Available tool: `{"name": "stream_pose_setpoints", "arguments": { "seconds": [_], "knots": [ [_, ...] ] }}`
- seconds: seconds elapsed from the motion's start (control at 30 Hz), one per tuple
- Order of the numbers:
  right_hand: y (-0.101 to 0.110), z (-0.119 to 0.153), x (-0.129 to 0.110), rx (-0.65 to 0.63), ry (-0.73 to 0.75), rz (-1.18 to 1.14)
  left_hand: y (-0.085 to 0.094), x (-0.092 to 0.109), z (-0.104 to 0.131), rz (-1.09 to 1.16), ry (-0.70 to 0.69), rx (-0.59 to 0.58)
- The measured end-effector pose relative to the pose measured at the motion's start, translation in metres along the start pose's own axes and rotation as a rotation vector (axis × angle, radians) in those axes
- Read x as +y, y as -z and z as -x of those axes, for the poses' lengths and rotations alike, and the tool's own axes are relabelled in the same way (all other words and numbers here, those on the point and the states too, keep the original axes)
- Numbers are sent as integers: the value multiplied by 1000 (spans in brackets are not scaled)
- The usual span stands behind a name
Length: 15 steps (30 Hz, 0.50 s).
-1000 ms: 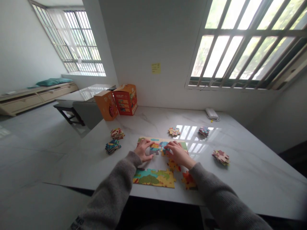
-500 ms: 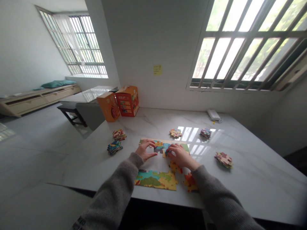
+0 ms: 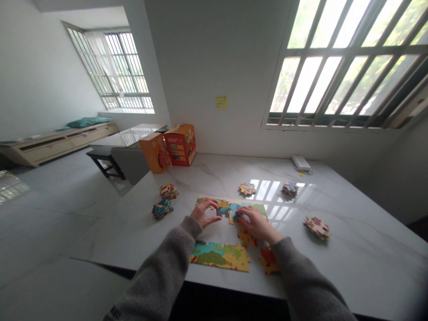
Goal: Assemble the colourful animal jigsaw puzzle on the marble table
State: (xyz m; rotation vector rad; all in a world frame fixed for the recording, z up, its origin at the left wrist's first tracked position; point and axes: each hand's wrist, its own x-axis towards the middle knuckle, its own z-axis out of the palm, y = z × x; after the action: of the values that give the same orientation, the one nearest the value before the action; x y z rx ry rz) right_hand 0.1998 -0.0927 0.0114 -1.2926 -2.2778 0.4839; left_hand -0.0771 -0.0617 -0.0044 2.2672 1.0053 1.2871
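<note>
1. Nearest, a joined puzzle strip (image 3: 220, 257) lies flat by the near edge of the surface (image 3: 127, 236), its long axis running left to right.
2. Right of the strip's right end is an orange piece (image 3: 268, 261), partly covered by the right sleeve (image 3: 301, 272). A little farther off, a yellow piece (image 3: 246, 237) with orange patches lies on the near side of the right hand (image 3: 254, 223).
3. Beyond a bare patch, the two hands face each other. The left hand (image 3: 205, 213) is curled, thumb and fingers apart, its opening toward the right. A dark grey piece (image 3: 223, 210) lies just right of that opening, nearer to this hand; contact is too small to tell.
4. The right hand comes in from the right, its fingertips over a blue piece (image 3: 233, 207) to its left. Whether they pinch it or only rest there, I cannot tell.
5. So the key relation runs left to right: left hand, dark grey piece, blue piece, right hand. The two pieces sit side by side; whether they interlock is unclear.
6. Farther still, the puzzle's far row (image 3: 259, 207) runs left to right, roughly parallel to the near strip.
</note>
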Motion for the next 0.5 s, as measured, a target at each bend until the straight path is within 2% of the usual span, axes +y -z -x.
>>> {"name": "stream_pose_setpoints", "arguments": {
  "seconds": [0.23,0.5],
  "knots": [
    [2,0,-4,-13,-14,-1,0,8,-1,6,-78,25],
    [1,1,-3,-14,-3,20,7,20,1,-65,-65,87]
  ]
}}
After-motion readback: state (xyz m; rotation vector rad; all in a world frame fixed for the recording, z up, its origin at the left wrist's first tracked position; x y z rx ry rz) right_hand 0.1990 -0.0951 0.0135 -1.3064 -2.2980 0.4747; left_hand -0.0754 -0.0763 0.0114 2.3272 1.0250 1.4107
